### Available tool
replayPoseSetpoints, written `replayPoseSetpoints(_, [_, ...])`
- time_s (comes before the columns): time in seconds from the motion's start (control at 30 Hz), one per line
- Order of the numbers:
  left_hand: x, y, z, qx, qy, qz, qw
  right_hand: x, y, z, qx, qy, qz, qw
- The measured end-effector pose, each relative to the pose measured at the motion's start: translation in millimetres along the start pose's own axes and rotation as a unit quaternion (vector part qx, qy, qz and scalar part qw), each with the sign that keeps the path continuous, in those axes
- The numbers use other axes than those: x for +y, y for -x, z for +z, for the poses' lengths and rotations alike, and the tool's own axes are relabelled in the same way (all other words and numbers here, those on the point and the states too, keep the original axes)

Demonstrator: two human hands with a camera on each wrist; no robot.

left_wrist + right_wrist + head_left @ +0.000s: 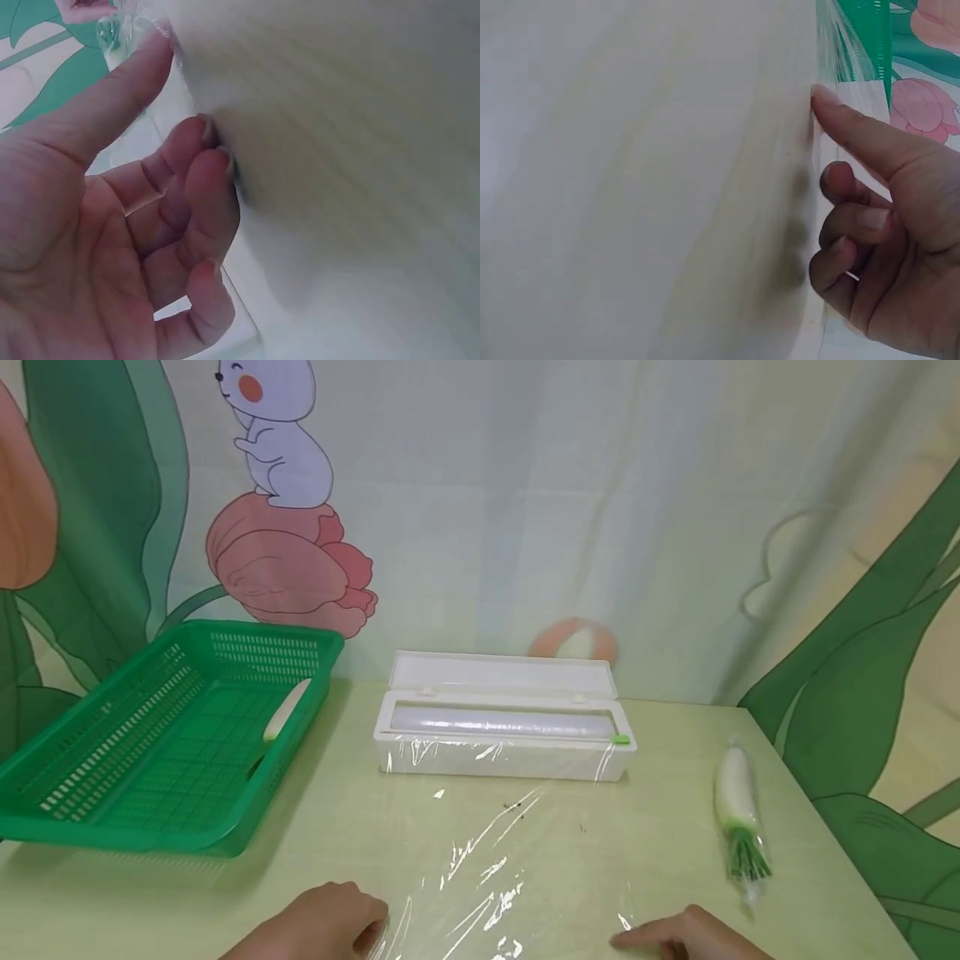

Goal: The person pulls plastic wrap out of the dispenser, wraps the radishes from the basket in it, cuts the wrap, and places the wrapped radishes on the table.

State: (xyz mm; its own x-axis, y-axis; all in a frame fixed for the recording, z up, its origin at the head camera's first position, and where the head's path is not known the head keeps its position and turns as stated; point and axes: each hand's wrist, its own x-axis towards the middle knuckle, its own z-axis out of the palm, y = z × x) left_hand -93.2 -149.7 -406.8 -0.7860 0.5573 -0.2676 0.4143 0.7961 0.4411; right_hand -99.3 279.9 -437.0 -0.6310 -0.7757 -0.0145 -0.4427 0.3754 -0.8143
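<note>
A sheet of cling film point(480, 877) stretches over the table from a white dispenser box point(502, 760), catching bright reflections. Inside the box, under a raised lid, lies the film roll point(502, 723). My left hand point(318, 922) is low at the film's left side; in the left wrist view one digit point(142, 75) reaches straight to the film's edge, the other fingers loosely bent against the table. On the film's right side, my right hand point(686, 933) touches down with one extended digit point(855, 127), its other fingers bent and holding nothing.
To the left stands a green plastic basket point(225, 839) with a pale-handled tool point(288, 710) inside it. A white radish point(737, 789) with cut green stalks, wrapped in clear film, lies near the table's right edge. A printed curtain point(450, 527) hangs behind.
</note>
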Motion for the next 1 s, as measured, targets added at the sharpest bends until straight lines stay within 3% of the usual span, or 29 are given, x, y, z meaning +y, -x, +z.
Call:
replayPoseSetpoints(0.17, [-1.4,1.8,1.0,0.008,-0.004,-0.005,1.0,3.6,4.1,-0.8,0.002,-0.014,0.005,1.0])
replayPoseSetpoints(0.27, [-2.8,3.0,0.5,0.0,0.0,-0.018,0.9998,5.0,4.9,-1.8,0.016,0.02,0.003,1.0])
replayPoseSetpoints(0.4, [-4.3,2.3,1.4,0.024,-0.039,-0.007,0.9989,6.1,5.4,-2.8,0.021,0.076,-0.002,0.997])
replayPoseSetpoints(0.5, [-4.3,1.0,2.4,0.041,-0.057,0.006,0.9975,6.4,6.2,-3.9,0.018,0.084,0.008,0.996])
replayPoseSetpoints(0.7, [-4.0,3.4,-0.8,0.023,-0.041,0.001,0.9989,5.8,6.2,-4.8,0.007,0.048,0.021,0.999])
replayPoseSetpoints(0.9, [-3.9,13.5,-11.2,-0.005,-0.003,-0.016,0.9999,3.4,6.5,-3.9,-0.013,-0.064,0.056,0.996])
replayPoseSetpoints(1.0, [-4.1,15.0,-16.2,-0.014,0.017,-0.023,0.9995,4.1,7.1,-5.3,-0.012,-0.053,0.047,0.997])
